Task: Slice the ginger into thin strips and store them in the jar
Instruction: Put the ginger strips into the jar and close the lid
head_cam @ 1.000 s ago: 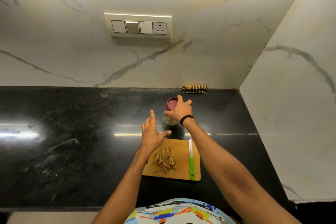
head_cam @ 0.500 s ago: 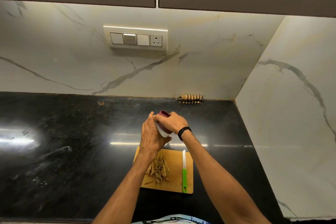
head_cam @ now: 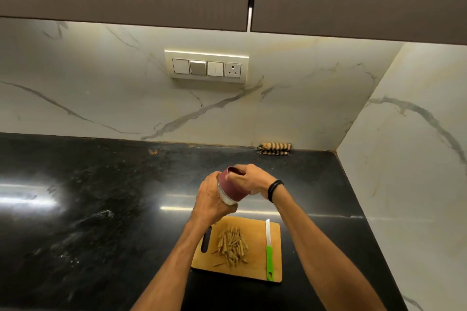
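Head view: left grip (head_cam: 209, 199) curls round the tilted jar (head_cam: 225, 198), right grip (head_cam: 249, 179) clasps its maroon lid (head_cam: 232, 185); ginger strips (head_cam: 232, 246) lie below both grips, on the cutting board (head_cam: 255, 269).

No text, label, brand, number or sign can be read anywhere in view. Surfaces checked: the jar (head_cam: 231, 185), gripped between the left hand (head_cam: 209, 201) and the right hand (head_cam: 250, 180); the knife (head_cam: 269, 255), below the right hand; the cutting board (head_cam: 255, 270), below both hands; and the switch plate (head_cam: 206, 67), on the wall above the hands. Any marking on them is too small or too blurred to make out.
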